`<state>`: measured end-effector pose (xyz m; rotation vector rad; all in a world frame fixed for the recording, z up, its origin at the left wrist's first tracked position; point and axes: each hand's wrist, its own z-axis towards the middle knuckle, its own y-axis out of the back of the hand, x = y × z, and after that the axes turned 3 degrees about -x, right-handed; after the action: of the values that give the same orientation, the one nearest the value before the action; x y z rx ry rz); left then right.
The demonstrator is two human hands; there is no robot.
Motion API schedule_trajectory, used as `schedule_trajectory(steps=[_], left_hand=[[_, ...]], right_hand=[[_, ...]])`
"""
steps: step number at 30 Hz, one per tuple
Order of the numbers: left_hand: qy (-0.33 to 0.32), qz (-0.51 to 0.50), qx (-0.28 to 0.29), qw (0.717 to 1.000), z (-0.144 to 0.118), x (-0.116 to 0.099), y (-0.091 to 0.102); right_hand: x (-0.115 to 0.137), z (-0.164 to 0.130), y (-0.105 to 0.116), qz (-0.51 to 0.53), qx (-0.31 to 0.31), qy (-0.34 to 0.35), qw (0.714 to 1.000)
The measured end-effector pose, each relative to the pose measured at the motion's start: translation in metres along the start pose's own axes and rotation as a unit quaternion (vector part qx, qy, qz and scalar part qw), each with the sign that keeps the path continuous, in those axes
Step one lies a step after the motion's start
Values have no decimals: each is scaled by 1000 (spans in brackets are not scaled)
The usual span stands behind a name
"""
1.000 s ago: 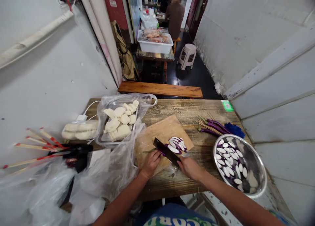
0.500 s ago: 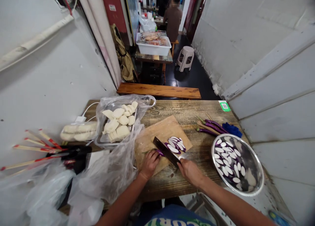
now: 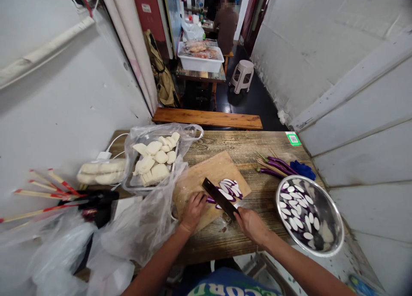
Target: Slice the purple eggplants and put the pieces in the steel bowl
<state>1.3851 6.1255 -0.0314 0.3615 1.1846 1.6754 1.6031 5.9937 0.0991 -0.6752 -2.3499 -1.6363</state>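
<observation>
My right hand [image 3: 252, 224] grips the handle of a dark-bladed cleaver [image 3: 219, 198], its blade slanting up and left over a wooden cutting board [image 3: 196, 180]. My left hand [image 3: 194, 210] has its fingers closed on the uncut piece of a purple eggplant [image 3: 210, 199], just left of the blade; the fingers hide most of that piece. Right of the blade lies a pile of oval eggplant slices [image 3: 230, 187], white with purple skin. A steel bowl [image 3: 337, 227] on the right holds many more slices in liquid.
Whole eggplants [image 3: 279, 163] and thin wooden skewers lie beside a blue cloth [image 3: 303, 170] at the back right. On the left, a bag-wrapped tray [image 3: 130, 185] bears pale white cut pieces. Plastic bags [image 3: 141, 227] reach the board's left edge. A bench [image 3: 207, 118] stands beyond the table.
The cleaver and my right hand have shifted slightly right. My left hand has drawn slightly left, and a slice now shows beneath the blade near the cleaver's handle end.
</observation>
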Motion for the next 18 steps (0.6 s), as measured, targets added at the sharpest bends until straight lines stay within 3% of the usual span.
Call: schedule_trajectory(steps=[3,9,18], left_hand=[[2,-20,21,1000,0,-3,10],[-35,-53,5,998,-8,-9,29],[-35,-62,13,997,-9,-6,28]], right_hand=[[-6,-5,-4,4,-13,-3,1000],[-15,-21,-12,17,-15,9,1000],[-12,-34,-15,13,6,24,1000]])
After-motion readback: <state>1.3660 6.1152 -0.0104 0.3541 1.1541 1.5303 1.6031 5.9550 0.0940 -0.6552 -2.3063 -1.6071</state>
